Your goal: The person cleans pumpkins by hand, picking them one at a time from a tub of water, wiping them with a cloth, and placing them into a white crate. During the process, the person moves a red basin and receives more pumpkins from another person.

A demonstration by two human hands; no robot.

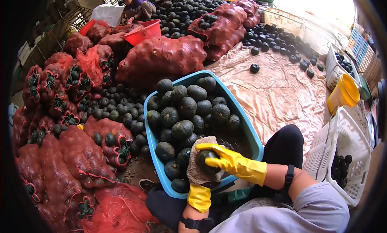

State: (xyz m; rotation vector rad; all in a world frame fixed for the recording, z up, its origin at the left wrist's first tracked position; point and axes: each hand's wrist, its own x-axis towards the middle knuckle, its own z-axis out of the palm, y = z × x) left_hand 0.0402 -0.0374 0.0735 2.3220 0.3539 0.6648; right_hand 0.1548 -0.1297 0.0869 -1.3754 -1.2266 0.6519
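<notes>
Over the near end of a blue tub (pixel 151 152), both my hands wear yellow rubber gloves. My right hand (pixel 231 162) is closed round a small dark green pumpkin (pixel 206 160), its fingers across the top and side. My left hand (pixel 199 197) is below, under a brown cloth (pixel 193 168) that wraps the pumpkin's near and left sides; its fingers are mostly hidden by the cloth. Several more dark green pumpkins (pixel 182 129) are piled in the tub, up to its far rim. Dark water shows at the tub's right side.
Full red mesh sacks (pixel 161 60) crowd the left and back. Loose pumpkins (pixel 121 108) lie left of the tub and on a pale sheet (pixel 278 88). A white crate (pixel 346 152) and yellow bucket (pixel 344 94) stand right. A person (pixel 137 7) crouches at the back.
</notes>
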